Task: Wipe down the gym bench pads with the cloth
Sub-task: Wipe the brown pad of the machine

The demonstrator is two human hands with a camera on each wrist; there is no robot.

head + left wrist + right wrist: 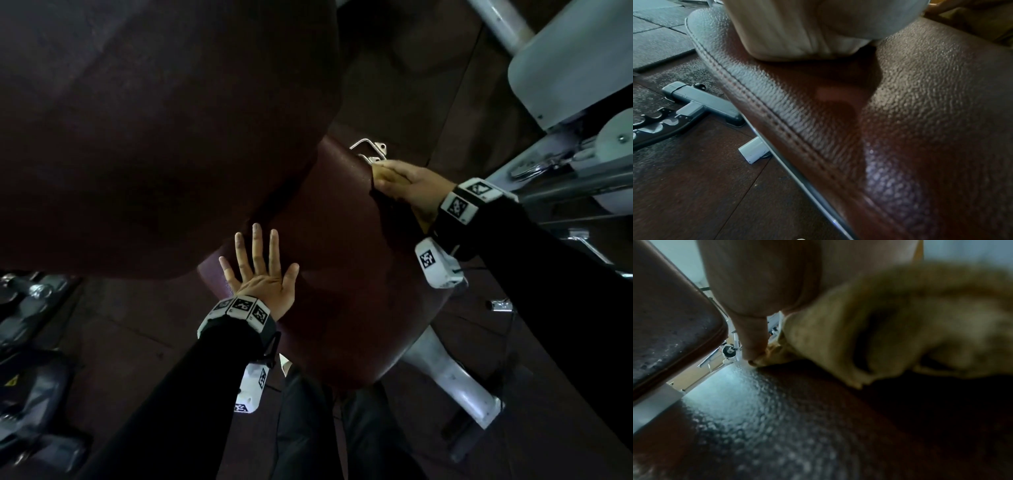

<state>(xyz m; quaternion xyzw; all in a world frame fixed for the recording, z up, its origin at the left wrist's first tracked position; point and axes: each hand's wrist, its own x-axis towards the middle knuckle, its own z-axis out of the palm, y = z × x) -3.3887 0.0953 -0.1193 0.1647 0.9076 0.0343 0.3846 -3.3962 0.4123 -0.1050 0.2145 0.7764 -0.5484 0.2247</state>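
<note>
- Yellow cloth (388,174): lying at the 2 o'clock edge of the maroon seat pad (342,274), bunched under the right hand (407,183).
- Right hand: pressing the cloth onto the pad; thumb (753,337) extended, tip touching the cloth edge; the other fingers' curl cannot be told.
- Left hand (262,270): lying flat on the pad at 9 o'clock, fingers straight and spread, holding nothing.
- Backrest pad (154,120): rising at 11 o'clock.
- Metal adjustment handle (371,149): showing just beyond the cloth at 1 o'clock.
</note>
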